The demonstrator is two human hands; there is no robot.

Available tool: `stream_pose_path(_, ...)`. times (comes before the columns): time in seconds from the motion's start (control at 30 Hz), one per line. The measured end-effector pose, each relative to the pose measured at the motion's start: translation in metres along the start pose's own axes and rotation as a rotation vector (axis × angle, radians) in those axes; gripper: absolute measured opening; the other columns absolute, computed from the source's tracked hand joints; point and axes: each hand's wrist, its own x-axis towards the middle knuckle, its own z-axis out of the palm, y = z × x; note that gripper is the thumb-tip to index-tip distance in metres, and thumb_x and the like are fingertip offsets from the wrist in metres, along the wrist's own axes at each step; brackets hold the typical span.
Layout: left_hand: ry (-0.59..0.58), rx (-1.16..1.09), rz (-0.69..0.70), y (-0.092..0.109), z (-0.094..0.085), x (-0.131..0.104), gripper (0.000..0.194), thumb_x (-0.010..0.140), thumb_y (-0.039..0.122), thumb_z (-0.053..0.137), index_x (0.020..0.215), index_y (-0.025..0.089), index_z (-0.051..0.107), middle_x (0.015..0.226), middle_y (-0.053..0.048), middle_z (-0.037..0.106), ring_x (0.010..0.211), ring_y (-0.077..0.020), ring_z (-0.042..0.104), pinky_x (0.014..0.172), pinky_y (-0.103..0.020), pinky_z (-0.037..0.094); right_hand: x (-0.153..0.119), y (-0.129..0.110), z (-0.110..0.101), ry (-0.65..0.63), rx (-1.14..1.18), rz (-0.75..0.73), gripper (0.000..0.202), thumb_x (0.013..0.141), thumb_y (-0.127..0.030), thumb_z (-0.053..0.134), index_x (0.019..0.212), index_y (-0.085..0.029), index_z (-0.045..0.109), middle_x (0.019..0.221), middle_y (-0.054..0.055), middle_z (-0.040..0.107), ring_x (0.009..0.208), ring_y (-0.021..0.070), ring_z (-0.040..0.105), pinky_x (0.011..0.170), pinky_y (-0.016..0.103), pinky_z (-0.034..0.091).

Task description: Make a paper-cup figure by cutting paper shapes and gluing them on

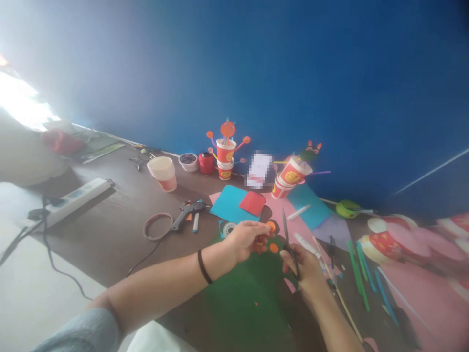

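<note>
My left hand (247, 240), with a dark band on its wrist, pinches a small round orange paper piece (271, 226) between thumb and fingertips. A second orange paper circle (274, 248) shows just below it, over the green sheet. My right hand (302, 266) is closed around the black handles of a pair of scissors (286, 227). The blades point up and away, a little to the right of the orange piece and apart from it. Beneath both hands lies a large green sheet (245, 293). Blue paper (227, 203) and a red paper piece (252, 202) lie just beyond.
Stacked red paper cups (225, 156) with paper decorations stand at the wall, with a tilted stack (293, 171) to their right. A glue gun (186, 212), tape roll (230, 229) and power strip (78, 195) lie left. Green strips (357, 276) and pink paper (428, 303) are right.
</note>
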Motion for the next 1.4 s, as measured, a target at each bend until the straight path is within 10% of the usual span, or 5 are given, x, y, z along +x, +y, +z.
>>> stream_pose_path(0.43,0.053,0.996,0.231,-0.034,-0.055,-0.031,0.032,0.073,0.026,0.061,0.102,0.013,0.065,0.064,0.000,0.060,0.051,-0.0102,0.052,0.049,-0.021,0.040,0.011,0.006,-0.013,0.132,-0.050,0.032,0.039,0.069,-0.057,0.055,0.057,-0.020,0.057,0.047,0.001,0.061,0.043,0.0145,0.053,0.043,0.023,0.037)
stream_pose_path(1.03,-0.006,1.682,0.367,-0.003,-0.030,-0.033,0.027,0.078,0.021,0.052,0.103,0.015,0.063,0.096,-0.010,0.066,0.089,-0.0228,0.060,0.078,-0.032,0.044,0.010,0.003,-0.021,0.161,0.065,0.054,0.039,0.065,-0.059,0.060,0.058,-0.020,0.055,0.043,-0.001,0.058,0.036,0.0115,0.046,0.038,0.022,0.032)
stream_pose_path(1.4,-0.114,1.901,0.349,-0.016,0.030,0.021,0.030,0.085,0.024,0.044,0.111,0.016,0.057,0.109,-0.012,0.055,0.094,-0.0253,0.059,0.073,-0.034,0.048,0.011,-0.001,-0.023,0.179,0.113,0.057,0.041,0.063,-0.061,0.061,0.061,-0.021,0.053,0.047,0.001,0.061,0.043,0.0150,0.052,0.042,0.024,0.036)
